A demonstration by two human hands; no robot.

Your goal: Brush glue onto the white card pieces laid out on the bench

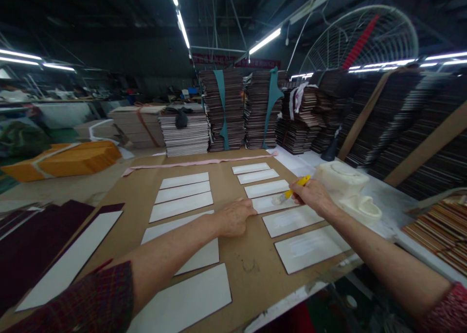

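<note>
My right hand (312, 194) is closed around the yellow handle of a paintbrush (299, 184). The brush's pale bristles rest on a white rectangular panel (268, 204), which has a wet-looking smear. My left hand (235, 217) has its fingers curled together, with the fingertips at the left end of that same panel. Two panels nearer me, a narrow one (290, 220) and a wider one (310, 248), show glossy streaks. More white panels (184, 195) with dark edges lie in a column left of my left hand, partly covered by my forearm.
A brown board (251, 269) lies under the panels, with a pink strip (204, 163) along its far side. To the right stand a cream plastic container (341, 177) and a smaller cream vessel (361, 209). Tall stacks of dark sheets (224, 109) line the back; dark red pieces (47, 240) lie left.
</note>
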